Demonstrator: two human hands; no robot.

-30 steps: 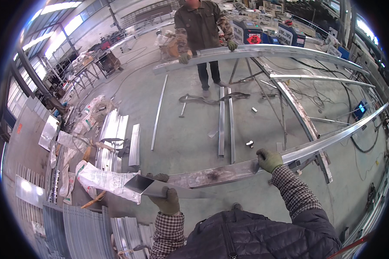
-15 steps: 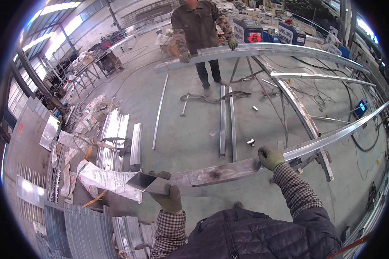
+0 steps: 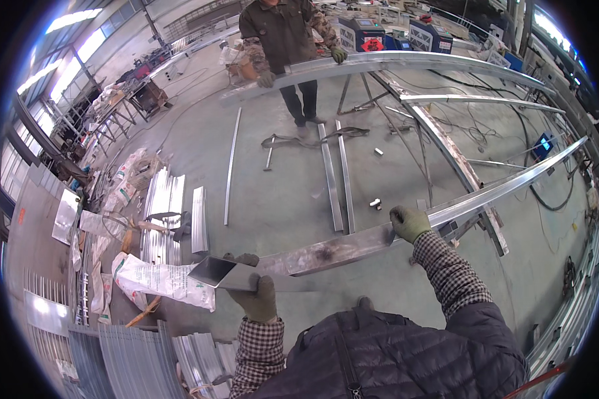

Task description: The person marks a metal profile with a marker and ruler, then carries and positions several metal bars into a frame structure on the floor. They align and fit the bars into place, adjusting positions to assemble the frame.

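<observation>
- Head view, lower middle: gloved left hand grasping a grey metal tube close to its hollow end, thumb on the near side, fingertips showing beyond the far side.
- Just beyond, running up toward the right: long metal beam, dull and stained nearer the left hand, shiny farther along. Join between tube and beam, or lack of one, impossible to make out.
- On the beam's upper edge: gloved right hand, fingers curled; firm grip or mere rest, cannot tell.
- Under the beam's shiny stretch, apparently bearing it: rusty crossbar.
- Handling, by judgement: beam stiff, awkwardly long, probably heavy despite hollow walls; smooth faces likely slippery, corners perhaps sharp, hardly fragile. Tube likewise rigid.
- Sensible holds: tube from beneath, near the end but clear of the cut rim; beam around both edges, well apart.
- Farther off: far beam, under both gloved hands of a co-worker.
- Containers: white sack on the floor, left of the tube, contents hidden; inside of the tube dark, nothing distinguishable.
</observation>
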